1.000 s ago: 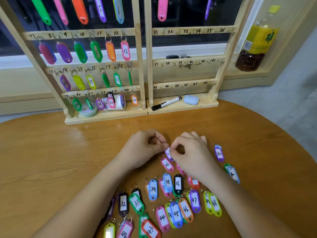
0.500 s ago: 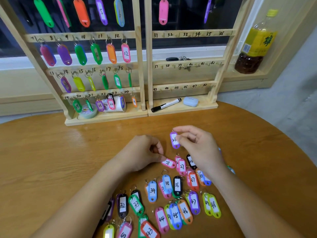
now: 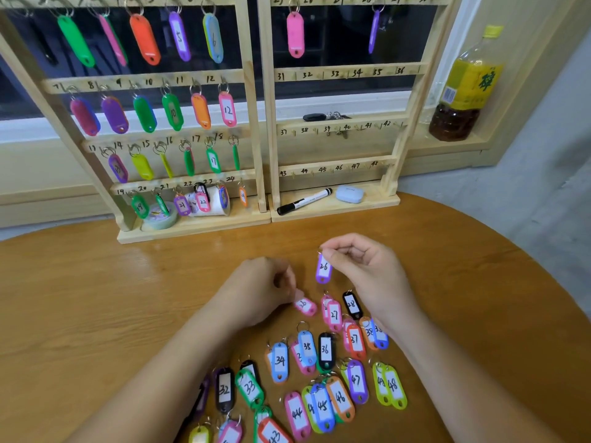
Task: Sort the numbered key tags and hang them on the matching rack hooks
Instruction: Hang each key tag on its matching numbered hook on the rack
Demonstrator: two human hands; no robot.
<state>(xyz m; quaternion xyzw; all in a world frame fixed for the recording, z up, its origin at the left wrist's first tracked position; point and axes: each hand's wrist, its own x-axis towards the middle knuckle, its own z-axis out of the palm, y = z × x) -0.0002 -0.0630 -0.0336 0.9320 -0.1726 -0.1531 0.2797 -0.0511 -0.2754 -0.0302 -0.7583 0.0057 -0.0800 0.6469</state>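
My right hand pinches the ring of a purple key tag numbered 26, which dangles just above the round wooden table. My left hand pinches the top of a pink tag lying on the table. Several more numbered tags are spread on the table below both hands. Two wooden racks stand at the back: the left rack has tags on nearly all its hooks, the right rack holds a pink tag under 25 and a purple one.
A black marker and a pale blue case lie on the right rack's base. Tape and a white cup sit on the left base. A bottle of dark liquid stands on the sill at right, keys behind the rack.
My right hand has lifted the purple tag 26 off the pile and raised it toward the racks. My left hand stayed low, fingers on the pink tag. The view moved closer to the racks.
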